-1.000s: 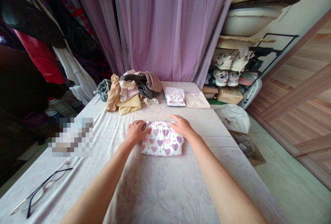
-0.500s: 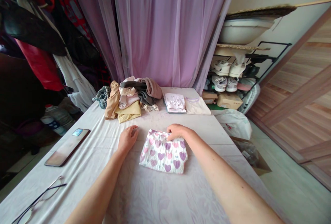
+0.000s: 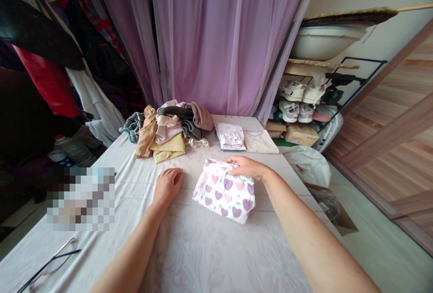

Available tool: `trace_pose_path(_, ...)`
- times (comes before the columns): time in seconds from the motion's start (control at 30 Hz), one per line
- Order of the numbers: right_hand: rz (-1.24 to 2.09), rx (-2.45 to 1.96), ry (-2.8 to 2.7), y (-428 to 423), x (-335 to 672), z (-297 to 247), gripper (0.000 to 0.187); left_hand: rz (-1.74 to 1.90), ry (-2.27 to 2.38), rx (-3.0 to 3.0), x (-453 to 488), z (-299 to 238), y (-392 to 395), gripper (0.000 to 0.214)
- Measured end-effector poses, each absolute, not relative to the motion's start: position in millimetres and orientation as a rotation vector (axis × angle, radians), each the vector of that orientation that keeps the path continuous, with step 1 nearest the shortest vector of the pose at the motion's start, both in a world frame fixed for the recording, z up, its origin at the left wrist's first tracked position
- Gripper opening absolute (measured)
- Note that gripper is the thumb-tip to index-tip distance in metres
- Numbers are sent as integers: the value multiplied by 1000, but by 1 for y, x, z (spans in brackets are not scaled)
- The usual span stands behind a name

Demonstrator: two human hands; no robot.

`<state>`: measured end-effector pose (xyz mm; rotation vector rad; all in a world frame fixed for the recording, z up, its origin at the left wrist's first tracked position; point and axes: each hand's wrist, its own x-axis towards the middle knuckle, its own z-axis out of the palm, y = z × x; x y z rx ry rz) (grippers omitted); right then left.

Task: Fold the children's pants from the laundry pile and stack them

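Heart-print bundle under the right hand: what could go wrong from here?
The right hand holds only the far edge of the heart-print cloth bundle, so its folds could slip open. The bundle is close to the clothes pile, so a careless swing might topple the pile. The glasses lie out on the sheet near its edge, so tugging the sheet could drag them off.

The folded heart-print garment (image 3: 225, 191) is soft matt cloth, the table sheet (image 3: 203, 257) smooth matt cloth, the carton (image 3: 301, 135) plain brown cardboard.
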<state>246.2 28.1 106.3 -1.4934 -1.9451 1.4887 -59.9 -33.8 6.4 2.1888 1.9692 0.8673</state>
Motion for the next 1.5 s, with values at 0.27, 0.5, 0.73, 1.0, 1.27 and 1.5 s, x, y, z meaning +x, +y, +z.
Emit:
trace_pose_path(0.27, 1222, -1425, -1603, 85, 244, 157, 48, 977, 1924, 2227, -64, -2, -31, 26)
trace_pose_path(0.5, 942, -1205, -1265, 157, 259, 185, 34, 999, 1909, 2233, -67, -6, -31, 25)
trace_pose_path(0.73, 933, -1194, -1216, 194, 260, 175, 27, 991, 1916, 2229, -68, -9, -31, 24)
trace_pose_path(1.0, 993, -1166, -1131, 218, 258, 153, 31, 978, 1925, 2243, -70, -11, -31, 24)
trace_pose_path(1.27, 893, -1319, -1066, 225, 309, 128, 37, 986, 1920, 2272, -69, -8, -31, 26)
trace_pose_path(1.5, 684, -1557, -1176, 223, 354, 110, 40, 964, 1934, 2286, -70, -8, -31, 26)
